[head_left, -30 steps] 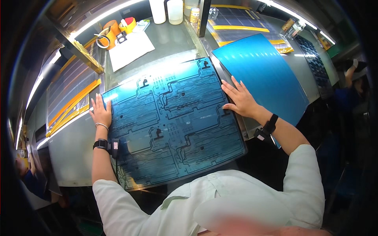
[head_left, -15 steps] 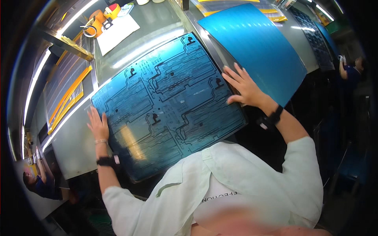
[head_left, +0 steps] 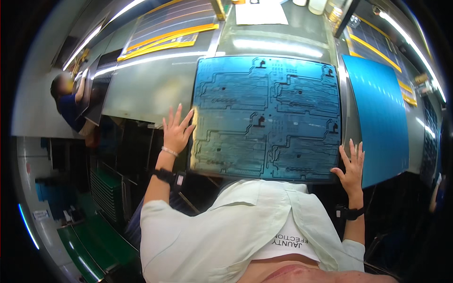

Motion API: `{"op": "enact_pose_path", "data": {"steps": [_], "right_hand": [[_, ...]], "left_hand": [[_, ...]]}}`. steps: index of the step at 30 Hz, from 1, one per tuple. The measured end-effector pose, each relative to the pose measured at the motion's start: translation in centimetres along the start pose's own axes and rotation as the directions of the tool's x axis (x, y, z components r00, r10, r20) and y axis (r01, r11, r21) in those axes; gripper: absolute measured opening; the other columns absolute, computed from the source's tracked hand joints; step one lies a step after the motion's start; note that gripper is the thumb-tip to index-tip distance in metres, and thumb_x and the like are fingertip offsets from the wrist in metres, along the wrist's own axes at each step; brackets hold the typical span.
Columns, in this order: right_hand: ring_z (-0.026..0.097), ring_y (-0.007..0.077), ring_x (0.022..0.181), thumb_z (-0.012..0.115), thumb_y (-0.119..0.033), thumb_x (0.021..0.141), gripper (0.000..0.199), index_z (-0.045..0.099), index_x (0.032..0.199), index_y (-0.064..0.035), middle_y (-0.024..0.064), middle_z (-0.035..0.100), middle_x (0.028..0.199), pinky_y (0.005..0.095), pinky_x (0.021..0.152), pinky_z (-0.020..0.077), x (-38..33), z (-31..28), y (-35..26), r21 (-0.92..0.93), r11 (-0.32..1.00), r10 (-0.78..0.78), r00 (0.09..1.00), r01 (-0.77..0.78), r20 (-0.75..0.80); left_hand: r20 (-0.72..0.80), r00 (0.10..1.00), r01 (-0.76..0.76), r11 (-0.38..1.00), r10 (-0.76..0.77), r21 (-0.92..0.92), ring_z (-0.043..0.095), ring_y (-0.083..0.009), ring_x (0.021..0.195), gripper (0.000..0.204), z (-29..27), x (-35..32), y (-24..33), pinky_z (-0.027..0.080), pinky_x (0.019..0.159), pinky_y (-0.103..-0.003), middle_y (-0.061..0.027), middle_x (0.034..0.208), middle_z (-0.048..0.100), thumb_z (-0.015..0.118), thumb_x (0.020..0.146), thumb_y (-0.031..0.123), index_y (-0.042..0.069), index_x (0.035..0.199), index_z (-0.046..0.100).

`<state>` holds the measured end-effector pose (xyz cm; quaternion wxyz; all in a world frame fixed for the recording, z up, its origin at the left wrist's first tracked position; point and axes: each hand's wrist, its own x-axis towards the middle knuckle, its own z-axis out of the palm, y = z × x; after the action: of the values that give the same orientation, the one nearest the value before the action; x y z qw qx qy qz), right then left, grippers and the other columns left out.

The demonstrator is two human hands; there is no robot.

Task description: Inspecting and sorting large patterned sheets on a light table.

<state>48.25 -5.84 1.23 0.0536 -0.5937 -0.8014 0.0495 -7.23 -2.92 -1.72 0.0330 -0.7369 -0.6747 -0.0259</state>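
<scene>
A blue circuit-board panel (head_left: 302,125) with dark trace patterns in repeated blocks lies in front of me, its near edge close to my body. My left hand (head_left: 177,134) is open at the panel's left edge, fingers spread and pointing away from me, fingertips by the rim. By the near part of the right edge, my right hand (head_left: 351,170) is also open, its thumb reaching the rim and its other fingers stretched out. Neither hand grips the panel. To the right of it lies a plain, glossy blue sheet (head_left: 382,118).
White paper (head_left: 262,13) and pale containers (head_left: 317,5) stand beyond the panel. Yellow-edged patterned sheets (head_left: 163,35) lie behind a grey worktop (head_left: 146,94). A co-worker (head_left: 71,99) handles a dark panel at far left. Green racks (head_left: 106,195) stand below left.
My view has turned, so the panel now appears nearly square-on. Both hands sit nearer to me along the panel's sides than before, with fingers still spread.
</scene>
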Motion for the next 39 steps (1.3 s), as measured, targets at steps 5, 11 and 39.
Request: {"op": "enact_pose_path", "data": {"steps": [5, 11, 39], "right_hand": [[0.009, 0.0353, 0.135, 0.053, -0.057, 0.073, 0.075, 0.039, 0.134, -0.0161, 0.0091, 0.024, 0.144, 0.0542, 0.106, 0.0104, 3.8, -0.5, 1.1, -0.126, 0.991, -0.043, 0.998, 0.047, 0.036], [0.009, 0.0340, 0.135, 0.061, -0.061, 0.060, 0.094, 0.033, 0.137, -0.0159, 0.0071, 0.020, 0.146, 0.0514, 0.108, 0.0101, 3.9, -1.0, 1.6, 0.025, 0.997, -0.073, 0.981, 0.069, 0.180], [0.029, 0.0325, 0.129, 0.052, 0.001, 0.079, 0.041, 0.055, 0.119, -0.0076, 0.0094, 0.039, 0.136, 0.0447, 0.106, 0.0227, -0.9, -0.6, -0.2, 0.085, 0.993, -0.063, 0.985, 0.077, -0.161]], "left_hand": [[-0.012, 0.999, -0.049, 0.998, 0.049, 0.027, 0.016, -0.0344, 0.134, 0.053, -0.5, 6.4, -2.0, 0.020, 0.098, -0.063, -0.0049, 0.144, 0.025, 0.051, 0.081, 0.049, 0.034, 0.131, 0.041], [-0.028, 0.979, -0.194, 0.967, 0.201, 0.166, 0.016, -0.0312, 0.134, 0.063, 0.0, 8.5, -3.3, 0.022, 0.101, -0.057, -0.0031, 0.144, 0.026, 0.055, 0.072, 0.057, 0.035, 0.130, 0.042], [0.738, 0.556, 0.702, -0.259, -0.384, -0.663, 0.058, -0.0115, 0.077, 0.031, -0.4, -7.5, 2.7, 0.043, 0.068, -0.025, -0.0038, 0.086, 0.064, 0.055, 0.088, 0.034, 0.005, 0.088, 0.064]]}}
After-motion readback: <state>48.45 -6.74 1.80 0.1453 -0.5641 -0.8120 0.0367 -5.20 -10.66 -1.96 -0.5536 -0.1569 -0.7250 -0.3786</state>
